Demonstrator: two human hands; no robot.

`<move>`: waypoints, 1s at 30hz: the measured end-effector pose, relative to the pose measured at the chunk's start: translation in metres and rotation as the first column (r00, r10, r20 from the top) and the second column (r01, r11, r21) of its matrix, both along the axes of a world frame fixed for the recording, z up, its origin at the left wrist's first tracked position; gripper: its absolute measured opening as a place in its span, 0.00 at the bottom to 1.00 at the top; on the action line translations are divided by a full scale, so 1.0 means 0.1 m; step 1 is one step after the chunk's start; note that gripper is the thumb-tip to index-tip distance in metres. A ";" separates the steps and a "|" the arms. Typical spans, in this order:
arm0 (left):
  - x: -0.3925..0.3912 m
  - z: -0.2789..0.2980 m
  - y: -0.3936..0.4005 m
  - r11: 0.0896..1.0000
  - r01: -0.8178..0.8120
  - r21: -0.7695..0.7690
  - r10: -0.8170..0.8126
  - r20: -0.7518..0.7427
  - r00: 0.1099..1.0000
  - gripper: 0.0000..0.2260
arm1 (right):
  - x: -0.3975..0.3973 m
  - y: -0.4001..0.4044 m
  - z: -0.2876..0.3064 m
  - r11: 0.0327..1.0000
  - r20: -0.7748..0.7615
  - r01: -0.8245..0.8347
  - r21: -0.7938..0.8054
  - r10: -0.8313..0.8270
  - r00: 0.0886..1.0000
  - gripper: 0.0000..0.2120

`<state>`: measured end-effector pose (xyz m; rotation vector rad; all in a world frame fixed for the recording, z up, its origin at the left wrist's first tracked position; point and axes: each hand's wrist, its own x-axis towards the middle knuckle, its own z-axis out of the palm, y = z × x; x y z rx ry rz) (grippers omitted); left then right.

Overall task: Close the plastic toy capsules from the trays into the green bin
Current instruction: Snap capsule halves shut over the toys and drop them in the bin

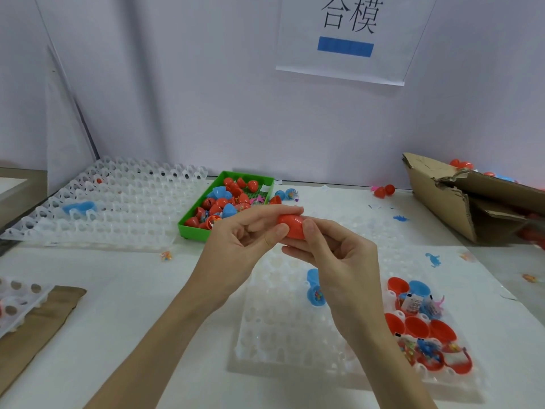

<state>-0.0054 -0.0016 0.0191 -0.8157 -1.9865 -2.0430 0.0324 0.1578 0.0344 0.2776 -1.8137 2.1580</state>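
Clearly, in the head view, a small red egg-shaped plastic capsule [291,226] is pinched between the left hand [241,240] and the right hand [333,255], fingers curled round its ends, above the near white moulded plastic tray [283,335]. It is judged light, stiff and slick — best pressed at both domes. Open red and blue halves [418,326] are left in that tray; the shallow green plastic bin [191,224] lies just beyond, unobstructed — a torn cardboard box [460,199] is seen at right.

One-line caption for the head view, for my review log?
Both hands, left hand and right hand, pinch a red capsule above the near tray, green bin behind.
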 end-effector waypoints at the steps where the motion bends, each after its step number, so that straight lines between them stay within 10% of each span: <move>1: 0.00 0.00 -0.01 1.000 0.005 -0.006 -0.005 0.002 1.000 0.13 | 0.00 0.00 0.00 1.000 -0.006 0.000 0.000 0.000 1.000 0.06; 12: 0.00 0.00 -0.03 0.999 0.029 -0.045 -0.026 0.048 0.998 0.17 | -0.02 0.03 -0.02 0.994 -0.039 0.050 0.098 -0.046 0.998 0.09; 16: 0.04 0.02 0.02 0.999 0.044 -0.023 -0.043 0.036 0.998 0.16 | -0.03 0.05 -0.04 0.984 0.131 -0.105 -0.145 0.124 0.984 0.07; 21: 0.15 0.03 0.17 0.997 -0.048 -0.053 0.042 -0.104 0.994 0.15 | -0.04 0.04 -0.01 0.701 0.165 -0.393 -0.595 0.585 0.794 0.19; 30: 0.21 0.09 0.22 0.941 -0.304 -0.150 0.236 -0.354 0.905 0.14 | -0.03 -0.02 -0.06 0.493 0.103 -0.429 -0.757 0.738 0.666 0.23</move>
